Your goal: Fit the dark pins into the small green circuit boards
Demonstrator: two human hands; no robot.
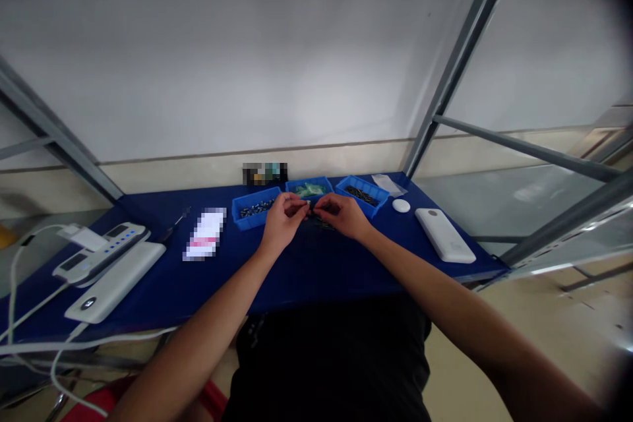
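My left hand and my right hand meet fingertip to fingertip over the blue table. Each is closed in a pinch. A tiny piece with a pale end shows at the left fingertips, and something dark is between the right ones; both are too small to name. Just behind the left hand is a blue bin of small shiny metal parts. The middle blue bin holds green and clear plastic. Dark, thin, screw-like pieces fill the right blue bin. Some small dark pieces lie beneath my hands.
A lit phone, a power strip with white cables and a white power bank lie at left. On the right are another white power bank, a white round object and a clear bag. Metal posts flank the table.
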